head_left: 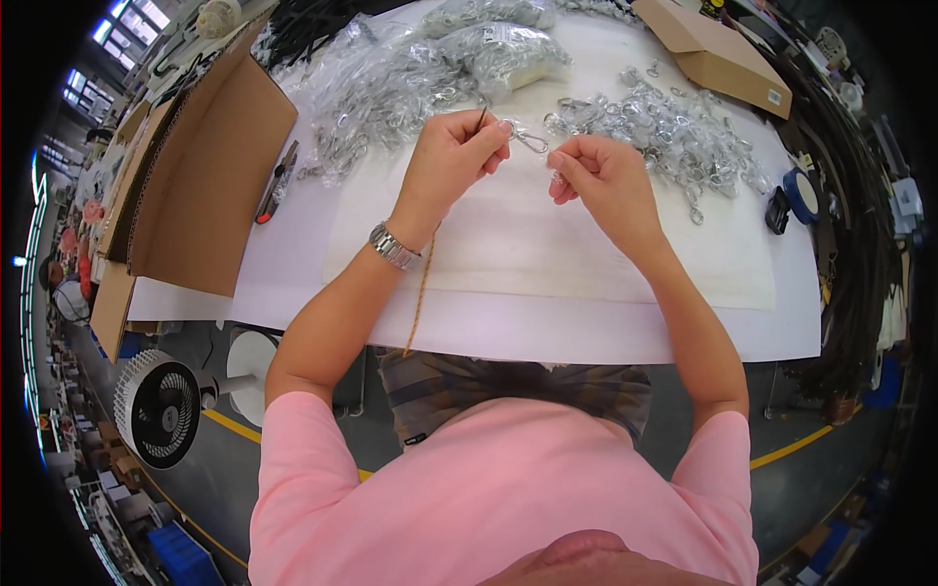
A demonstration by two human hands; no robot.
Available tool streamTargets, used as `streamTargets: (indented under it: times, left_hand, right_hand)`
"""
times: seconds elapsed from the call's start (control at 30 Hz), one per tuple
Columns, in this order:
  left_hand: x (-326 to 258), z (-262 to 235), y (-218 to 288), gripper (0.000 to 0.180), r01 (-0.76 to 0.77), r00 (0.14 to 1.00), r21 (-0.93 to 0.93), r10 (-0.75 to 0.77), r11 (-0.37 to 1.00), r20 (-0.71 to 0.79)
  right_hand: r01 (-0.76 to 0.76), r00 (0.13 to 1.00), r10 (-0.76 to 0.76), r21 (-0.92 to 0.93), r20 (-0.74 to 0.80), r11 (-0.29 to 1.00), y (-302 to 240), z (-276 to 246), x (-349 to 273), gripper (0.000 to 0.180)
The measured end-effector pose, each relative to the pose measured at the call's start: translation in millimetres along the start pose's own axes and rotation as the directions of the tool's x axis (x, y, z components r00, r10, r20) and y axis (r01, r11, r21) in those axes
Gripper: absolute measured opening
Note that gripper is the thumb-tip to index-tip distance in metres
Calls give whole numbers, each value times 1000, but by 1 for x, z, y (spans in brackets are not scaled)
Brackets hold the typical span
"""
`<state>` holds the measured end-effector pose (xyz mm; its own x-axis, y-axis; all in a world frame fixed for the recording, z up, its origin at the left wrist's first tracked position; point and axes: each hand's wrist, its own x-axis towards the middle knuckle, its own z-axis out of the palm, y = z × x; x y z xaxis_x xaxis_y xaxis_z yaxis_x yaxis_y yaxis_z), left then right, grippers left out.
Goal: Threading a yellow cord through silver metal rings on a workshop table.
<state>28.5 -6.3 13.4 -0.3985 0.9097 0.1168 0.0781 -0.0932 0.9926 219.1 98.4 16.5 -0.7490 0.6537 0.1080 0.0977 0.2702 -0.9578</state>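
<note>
My left hand is closed, pinching a silver metal snap hook between thumb and forefinger. A thin dark pointed piece sticks up from the same hand; the rest of it is hidden. Below the left wrist, a yellow-brown cord hangs down over the table's front edge. My right hand is closed just right of the hook, thumb against fingers. Something small and shiny, perhaps clear plastic, shows at its fingertips. Behind it lies a loose heap of silver hooks and rings.
Clear bags of metal hardware pile up at the back left. An open cardboard box stands left, beside a box cutter. Another carton is at the back right. A tape roll sits right; a fan stands lower left.
</note>
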Motion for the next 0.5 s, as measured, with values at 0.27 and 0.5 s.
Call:
streamTargets:
  times: [0.27, 0.5]
  left_hand:
    - [-2, 4, 5, 27, -2, 998, 27, 0, 1000, 69]
    - [-5, 3, 3, 27, -45, 995, 61, 39, 997, 97]
  right_hand:
    - [-272, 946, 123, 530, 300, 803, 17, -30, 15, 27]
    - [-41, 999, 35, 182, 39, 982, 7, -6, 12, 33]
